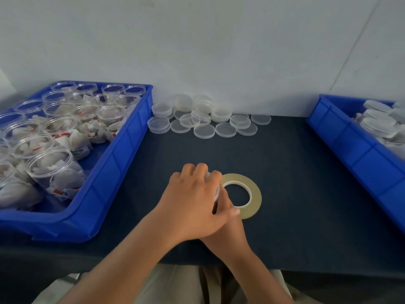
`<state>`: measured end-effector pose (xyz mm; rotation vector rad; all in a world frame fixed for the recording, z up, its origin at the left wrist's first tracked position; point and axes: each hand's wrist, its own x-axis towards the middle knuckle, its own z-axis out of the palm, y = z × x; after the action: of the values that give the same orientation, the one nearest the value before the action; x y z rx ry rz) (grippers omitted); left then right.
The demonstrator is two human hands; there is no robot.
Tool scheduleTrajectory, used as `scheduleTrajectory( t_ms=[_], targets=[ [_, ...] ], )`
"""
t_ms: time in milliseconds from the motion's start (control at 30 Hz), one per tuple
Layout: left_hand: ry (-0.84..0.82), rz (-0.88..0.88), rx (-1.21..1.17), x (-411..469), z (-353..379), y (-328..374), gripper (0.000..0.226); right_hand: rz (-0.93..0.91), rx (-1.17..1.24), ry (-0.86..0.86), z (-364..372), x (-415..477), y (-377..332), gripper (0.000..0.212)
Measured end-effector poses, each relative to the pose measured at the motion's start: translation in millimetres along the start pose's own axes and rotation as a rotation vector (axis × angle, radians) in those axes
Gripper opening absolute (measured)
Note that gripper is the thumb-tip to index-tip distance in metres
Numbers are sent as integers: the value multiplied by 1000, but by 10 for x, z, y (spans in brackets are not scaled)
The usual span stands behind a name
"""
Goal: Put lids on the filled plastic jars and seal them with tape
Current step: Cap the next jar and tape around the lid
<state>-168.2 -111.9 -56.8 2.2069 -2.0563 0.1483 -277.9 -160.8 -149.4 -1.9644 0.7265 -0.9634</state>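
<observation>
Almost at the centre of the dark table (295, 194), the left hand (192, 198) lies palm-down over a clear jar (216, 190), its fingers (215, 175) curled over the top and down the far side, so only a thin pale sliver of plastic shows at the hand's 3 o'clock edge. The jar sits under the palm and inside the curl of those fingers. The right hand (230, 222) comes in from 5 o'clock and passes under the left; most of it is hidden, and I cannot tell whether its fingers are wide, narrow or holding anything. One fingertip shows at the near rim of the tape roll (256, 196). That roll lies flat on the table at 3 o'clock from the jar, just beside it — touching or not, I cannot tell. At 12 o'clock, along the pale wall (219, 51), loose lids (203, 131) lie scattered and partly stacked. At 9 to 10 o'clock a blue left tray (122, 163) holds open jars (50, 163) with white wrapped contents, some upright, some tipped. At 2 o'clock a blue right tray (350, 145) holds lidded jars (378, 122), slightly blurred.
</observation>
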Motion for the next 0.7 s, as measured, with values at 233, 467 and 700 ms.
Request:
scheduleTrajectory(
  t_ms=[233, 467, 700],
  targets=[
    [107, 199, -276, -30, 39, -238, 49, -48, -113, -7, 21, 4, 81, 60],
    [64, 403, -491, 7, -5, -356, 3, -61, -24, -59, -15, -26, 62, 78],
    [41, 34, -367, -207, -29, -189, 73, -92, 10, 21, -42, -50, -16, 77]
  ],
)
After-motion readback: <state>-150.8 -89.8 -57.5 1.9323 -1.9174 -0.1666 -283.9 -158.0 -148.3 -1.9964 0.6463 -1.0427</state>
